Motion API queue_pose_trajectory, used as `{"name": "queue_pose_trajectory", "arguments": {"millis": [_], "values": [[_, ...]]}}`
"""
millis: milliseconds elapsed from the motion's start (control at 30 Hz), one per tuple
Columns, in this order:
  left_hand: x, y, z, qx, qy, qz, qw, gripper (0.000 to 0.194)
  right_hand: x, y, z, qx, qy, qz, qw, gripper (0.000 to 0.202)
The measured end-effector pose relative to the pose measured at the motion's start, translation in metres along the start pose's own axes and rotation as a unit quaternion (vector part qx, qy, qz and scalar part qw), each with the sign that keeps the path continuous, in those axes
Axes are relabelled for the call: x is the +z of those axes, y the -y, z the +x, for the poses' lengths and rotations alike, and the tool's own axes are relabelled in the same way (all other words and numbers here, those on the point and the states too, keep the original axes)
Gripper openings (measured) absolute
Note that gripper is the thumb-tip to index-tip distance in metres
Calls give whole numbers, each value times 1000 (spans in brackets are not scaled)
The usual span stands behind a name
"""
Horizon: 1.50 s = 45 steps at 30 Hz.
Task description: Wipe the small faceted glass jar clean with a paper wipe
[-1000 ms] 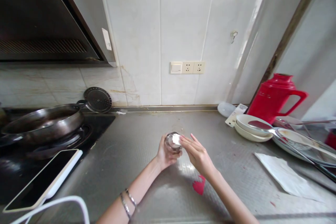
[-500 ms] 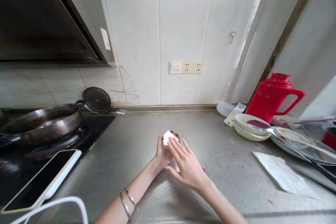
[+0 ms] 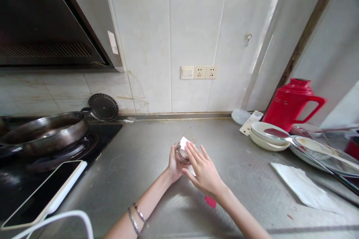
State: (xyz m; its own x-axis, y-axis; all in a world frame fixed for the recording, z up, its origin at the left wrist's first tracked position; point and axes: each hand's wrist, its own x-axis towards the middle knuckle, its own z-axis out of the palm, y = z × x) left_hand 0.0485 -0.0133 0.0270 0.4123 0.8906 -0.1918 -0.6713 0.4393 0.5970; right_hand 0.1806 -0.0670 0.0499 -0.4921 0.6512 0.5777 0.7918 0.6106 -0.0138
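Note:
Near the middle of the counter, my left hand [image 3: 174, 162] wraps around a small glass jar [image 3: 181, 154] that is tilted in its grip. A piece of white tissue [image 3: 183, 141] lies against the jar, mostly covered by my right hand [image 3: 202, 170]. The right fingers are fairly straight and press the tissue onto the jar from the right, with the thumb lower down by its side. More white shows below the right palm. A small red piece [image 3: 210, 201] rests on the counter under my right wrist; its kind is unclear.
To the left, a pan [image 3: 50, 130] sits on the stove, with a phone [image 3: 46, 190] and white cable in front. At right stand a red thermos [image 3: 288, 101], stacked bowls [image 3: 266, 138], plates with ladles, and a folded white napkin [image 3: 304, 186]. A socket strip is on the wall.
My right hand has shifted slightly right and down with the tissue, uncovering more of the jar. More of the small red piece shows below my right wrist.

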Motion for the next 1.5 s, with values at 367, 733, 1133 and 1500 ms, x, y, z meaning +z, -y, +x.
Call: {"name": "queue_pose_trajectory", "arguments": {"millis": [367, 733, 1133, 1500], "values": [[0, -9, -6, -32, -85, 32, 995, 53, -8, 27, -4, -24, 26, 31, 999, 70], [4, -5, -4, 6, 35, -14, 999, 49, -9, 7, 5, 20, 0, -28, 999, 69], [-17, -6, 6, 23, -3, -15, 1000, 54, -17, 34, 12, -26, 31, 33, 999, 61], [2, -14, -5, -2, -9, -9, 1000, 49, -20, 15, 4, 0, 5, -28, 1000, 49]]}}
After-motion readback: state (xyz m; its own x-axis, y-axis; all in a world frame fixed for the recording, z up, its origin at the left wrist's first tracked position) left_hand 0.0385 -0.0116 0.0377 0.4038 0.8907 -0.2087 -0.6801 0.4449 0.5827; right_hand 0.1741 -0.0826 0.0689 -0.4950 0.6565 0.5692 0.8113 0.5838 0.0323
